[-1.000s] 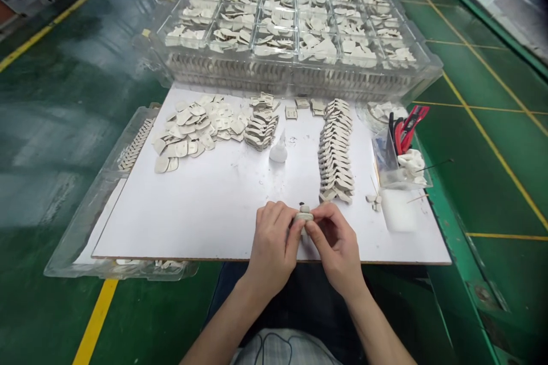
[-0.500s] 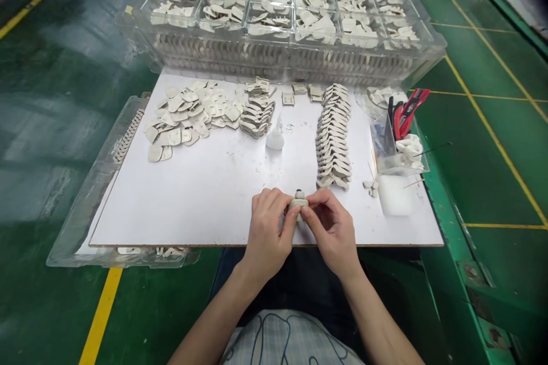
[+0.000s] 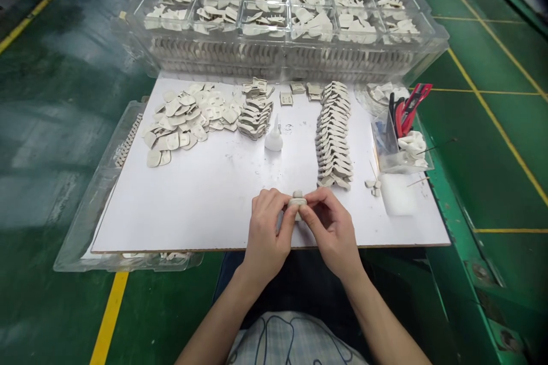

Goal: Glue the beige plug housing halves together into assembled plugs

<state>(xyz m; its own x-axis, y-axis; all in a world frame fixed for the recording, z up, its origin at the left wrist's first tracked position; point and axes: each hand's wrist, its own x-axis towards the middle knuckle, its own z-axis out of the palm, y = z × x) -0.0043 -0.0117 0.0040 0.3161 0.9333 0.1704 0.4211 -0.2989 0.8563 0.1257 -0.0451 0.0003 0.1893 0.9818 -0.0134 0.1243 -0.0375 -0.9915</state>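
My left hand (image 3: 268,231) and my right hand (image 3: 331,228) meet over the near edge of a white board (image 3: 205,199). Both pinch one small off-white plastic part (image 3: 297,202) between fingertips, held just above the board. A row of stacked matching parts (image 3: 334,134) runs away from my right hand. Farther left lie a short stack (image 3: 256,114) and a loose heap of flat pieces (image 3: 184,122). A small white glue bottle (image 3: 274,136) stands in the middle of the board.
A clear compartment tray (image 3: 278,63) full of parts spans the back. A clear holder (image 3: 387,151) with red-handled tools, white lumps and a white cup (image 3: 397,194) sit at the right. Another clear tray (image 3: 92,199) lies under the board's left side. Green floor with yellow lines surrounds.
Both hands have stayed together on the small part, with only slight finger shifts. The camera view tilted a little, moving the scene down and nearer.
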